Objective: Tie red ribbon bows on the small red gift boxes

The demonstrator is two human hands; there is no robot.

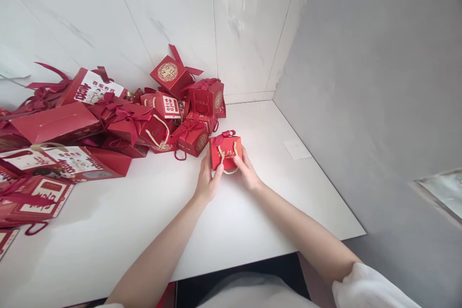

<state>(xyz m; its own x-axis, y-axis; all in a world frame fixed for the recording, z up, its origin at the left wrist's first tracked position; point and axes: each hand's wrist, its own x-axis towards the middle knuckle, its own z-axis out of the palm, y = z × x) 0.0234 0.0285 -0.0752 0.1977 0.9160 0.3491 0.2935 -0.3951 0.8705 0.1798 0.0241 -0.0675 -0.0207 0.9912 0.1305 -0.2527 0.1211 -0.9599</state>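
We wear a white top (258, 296), seen below the near edge of the desk (224, 231), its right sleeve (368, 286) loosely creased; our forearms (299, 221), left hand (207, 180) and right hand (250, 173) are bare.

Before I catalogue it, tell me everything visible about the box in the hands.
The box is small and red, seemingly card, with gold lettering on the face towards the camera. A twisted pale-gold cord loops over that face; a dark-red ribbon sits at the far edge. The left hand and right hand hold it from either side, over the white table, right of other red boxes. Table contact is unclear.
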